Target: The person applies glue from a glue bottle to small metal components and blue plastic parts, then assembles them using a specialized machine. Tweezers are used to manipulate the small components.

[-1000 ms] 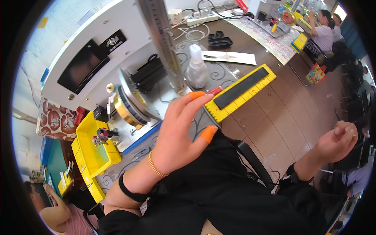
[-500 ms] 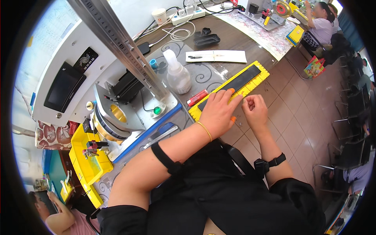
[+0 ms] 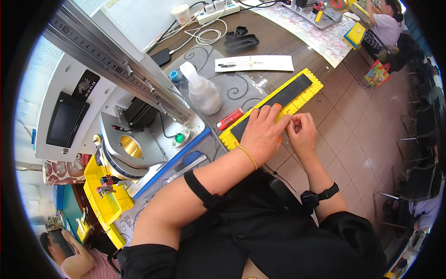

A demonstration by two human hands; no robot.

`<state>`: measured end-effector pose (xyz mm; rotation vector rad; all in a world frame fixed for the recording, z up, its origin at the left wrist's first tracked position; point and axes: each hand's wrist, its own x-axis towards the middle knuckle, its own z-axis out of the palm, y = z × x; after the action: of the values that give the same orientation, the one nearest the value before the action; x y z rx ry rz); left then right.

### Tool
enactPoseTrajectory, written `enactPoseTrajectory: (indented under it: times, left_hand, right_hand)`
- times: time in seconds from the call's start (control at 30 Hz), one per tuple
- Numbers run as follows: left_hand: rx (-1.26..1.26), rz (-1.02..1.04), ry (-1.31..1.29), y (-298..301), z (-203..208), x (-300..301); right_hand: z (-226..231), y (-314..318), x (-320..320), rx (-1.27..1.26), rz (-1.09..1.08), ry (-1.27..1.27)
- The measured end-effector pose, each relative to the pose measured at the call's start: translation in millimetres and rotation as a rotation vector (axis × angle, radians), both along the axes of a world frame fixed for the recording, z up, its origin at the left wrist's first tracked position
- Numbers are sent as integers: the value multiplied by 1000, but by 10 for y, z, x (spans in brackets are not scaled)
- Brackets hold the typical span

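Observation:
My left hand (image 3: 264, 132) lies over the near edge of a yellow notched block (image 3: 304, 95) with a long black strip (image 3: 290, 94) along its top. Its fingers are stretched out and apart, with orange covers on some fingertips. One finger reaches to the fingertips of my right hand (image 3: 302, 132). That right hand is closed in a pinch just off the block's near side; whatever it holds is too small or hidden to make out. A red lighter-like object (image 3: 230, 119) lies beside the block's left end.
Left of my arms stands a machine with a ruled metal column (image 3: 118, 63), a gold-lined ring (image 3: 131, 146) and a yellow bin (image 3: 104, 195) below. A clear squeeze bottle (image 3: 204, 95), white card (image 3: 254, 63), black tray (image 3: 241, 43) and power strip (image 3: 218, 12) are on the table. People sit farther off.
The view has shifted slightly. My right hand's fingertips now meet the left hand's outstretched finger, where a small gap showed before. The block stays under my left hand.

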<state>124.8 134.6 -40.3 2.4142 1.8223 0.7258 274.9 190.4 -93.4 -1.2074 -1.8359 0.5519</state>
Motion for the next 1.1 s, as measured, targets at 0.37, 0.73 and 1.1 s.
enactPoseTrajectory:
  times: [0.37,0.73,1.1]
  left_hand:
    - [-49,-30,-12,-88,66,-98]
    - [-290,131,-123,-904,311,-721]
    - [-166,147,-181,-810,92,-681]
  right_hand:
    - [65,-84,31,-35,31,-38]
    - [313,-637,-147,-189,289,-52]
    - [242,-673,-292,-91,273,-56]
